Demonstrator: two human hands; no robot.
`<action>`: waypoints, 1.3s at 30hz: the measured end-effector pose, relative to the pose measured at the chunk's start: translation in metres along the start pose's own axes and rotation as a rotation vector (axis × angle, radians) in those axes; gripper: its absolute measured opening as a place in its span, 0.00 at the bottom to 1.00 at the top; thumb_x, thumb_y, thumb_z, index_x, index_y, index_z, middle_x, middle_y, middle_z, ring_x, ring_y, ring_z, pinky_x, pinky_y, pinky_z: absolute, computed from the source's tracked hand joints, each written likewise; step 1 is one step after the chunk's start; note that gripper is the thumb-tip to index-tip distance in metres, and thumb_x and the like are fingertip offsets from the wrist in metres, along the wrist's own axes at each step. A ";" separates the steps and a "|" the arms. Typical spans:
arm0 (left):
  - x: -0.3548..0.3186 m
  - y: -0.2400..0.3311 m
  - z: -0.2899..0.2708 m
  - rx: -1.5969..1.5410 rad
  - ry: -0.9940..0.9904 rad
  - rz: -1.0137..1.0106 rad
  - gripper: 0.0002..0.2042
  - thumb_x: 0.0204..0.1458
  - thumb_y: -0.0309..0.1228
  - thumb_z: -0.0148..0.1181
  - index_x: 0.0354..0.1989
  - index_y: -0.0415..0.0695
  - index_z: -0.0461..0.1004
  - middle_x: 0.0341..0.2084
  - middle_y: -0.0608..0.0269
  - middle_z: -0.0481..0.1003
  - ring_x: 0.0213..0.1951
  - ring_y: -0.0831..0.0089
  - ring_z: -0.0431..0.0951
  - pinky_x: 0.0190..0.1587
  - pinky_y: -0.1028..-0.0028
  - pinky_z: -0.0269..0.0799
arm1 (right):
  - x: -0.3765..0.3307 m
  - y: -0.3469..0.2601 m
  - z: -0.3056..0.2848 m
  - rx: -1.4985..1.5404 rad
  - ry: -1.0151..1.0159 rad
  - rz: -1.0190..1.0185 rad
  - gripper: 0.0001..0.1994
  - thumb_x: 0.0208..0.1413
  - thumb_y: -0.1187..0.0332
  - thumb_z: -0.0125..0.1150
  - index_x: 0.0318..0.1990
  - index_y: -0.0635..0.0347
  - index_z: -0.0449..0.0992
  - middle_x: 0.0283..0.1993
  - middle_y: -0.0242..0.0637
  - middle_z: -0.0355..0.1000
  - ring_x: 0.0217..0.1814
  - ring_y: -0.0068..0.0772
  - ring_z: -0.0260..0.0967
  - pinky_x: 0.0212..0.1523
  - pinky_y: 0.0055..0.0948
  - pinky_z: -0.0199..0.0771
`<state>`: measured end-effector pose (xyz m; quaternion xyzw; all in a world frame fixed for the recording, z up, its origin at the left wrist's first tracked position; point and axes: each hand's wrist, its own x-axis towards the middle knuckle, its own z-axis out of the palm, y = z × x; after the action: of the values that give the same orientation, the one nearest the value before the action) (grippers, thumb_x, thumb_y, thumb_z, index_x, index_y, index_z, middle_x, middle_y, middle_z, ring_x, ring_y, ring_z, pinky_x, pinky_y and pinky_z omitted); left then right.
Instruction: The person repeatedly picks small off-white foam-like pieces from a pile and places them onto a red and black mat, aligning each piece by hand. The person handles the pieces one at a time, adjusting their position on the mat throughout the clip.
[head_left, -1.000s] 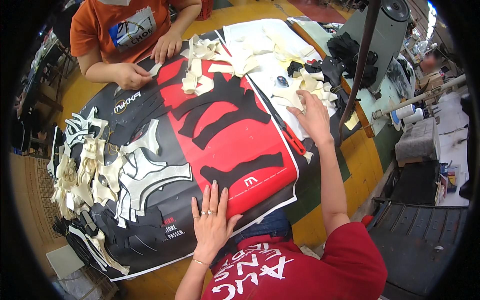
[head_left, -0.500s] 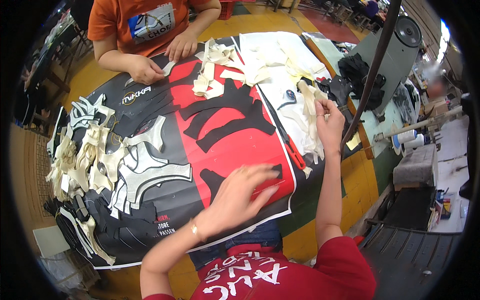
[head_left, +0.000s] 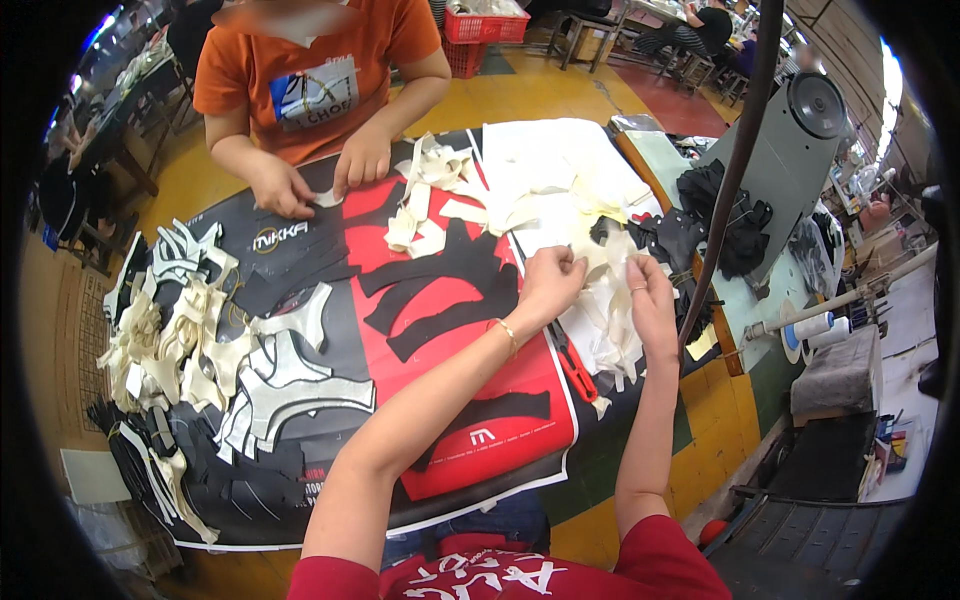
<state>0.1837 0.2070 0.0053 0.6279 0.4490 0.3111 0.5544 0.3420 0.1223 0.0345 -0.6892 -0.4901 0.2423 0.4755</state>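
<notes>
Over the right part of the table, both my hands are pinched at a pile of cream cut fabric pieces (head_left: pixel 612 335). A pale cream fabric piece (head_left: pixel 606 252) spans the space between them. My left hand (head_left: pixel 552 285) reaches across the table and grips its left edge, fingertips partly hidden. At its right edge, my right hand (head_left: pixel 652 300) holds it between thumb and fingers. Close below my left hand lies a red-handled cutter (head_left: pixel 574 372). Curved black pieces (head_left: pixel 455 310) rest on the red printed sheet to the left, and another black piece (head_left: pixel 505 406) lies beneath my left forearm.
Across the table, a person in an orange shirt handles a small pale piece (head_left: pixel 327 198). White-edged pieces (head_left: pixel 300 395) and cream pieces (head_left: pixel 205 330) are heaped at left. A grey sewing machine (head_left: pixel 775 150) stands at right, behind a dark hanging pole (head_left: pixel 738 170).
My left hand has moved from above the near black piece to the cream pile, closing beside my right hand. The cream piece is now between both hands. The view has tilted up slightly.
</notes>
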 end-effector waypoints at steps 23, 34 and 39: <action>0.010 -0.022 0.013 -0.094 0.070 0.039 0.13 0.59 0.33 0.58 0.28 0.34 0.76 0.19 0.61 0.78 0.22 0.74 0.81 0.24 0.74 0.73 | 0.103 -0.074 -0.104 1.318 -0.063 -0.174 0.23 0.67 0.66 0.47 0.63 0.74 0.64 0.65 0.58 0.66 0.70 0.55 0.63 0.70 0.48 0.64; 0.007 -0.014 -0.007 -0.485 -0.208 -0.149 0.15 0.66 0.30 0.51 0.51 0.29 0.73 0.39 0.55 0.80 0.42 0.69 0.83 0.40 0.74 0.82 | 0.062 -0.040 -0.070 0.190 0.316 -0.148 0.16 0.72 0.58 0.45 0.48 0.61 0.73 0.44 0.40 0.78 0.43 0.33 0.81 0.46 0.28 0.78; 0.005 -0.009 -0.007 -0.201 -0.149 -0.055 0.18 0.64 0.33 0.55 0.53 0.28 0.73 0.42 0.50 0.79 0.44 0.65 0.83 0.47 0.69 0.80 | 0.040 -0.052 -0.059 0.460 -0.044 -0.138 0.15 0.70 0.59 0.51 0.47 0.63 0.76 0.45 0.35 0.77 0.48 0.25 0.77 0.49 0.26 0.76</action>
<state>0.1778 0.2138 -0.0025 0.5783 0.3901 0.2917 0.6545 0.3822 0.1373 0.1118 -0.5224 -0.4781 0.3294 0.6245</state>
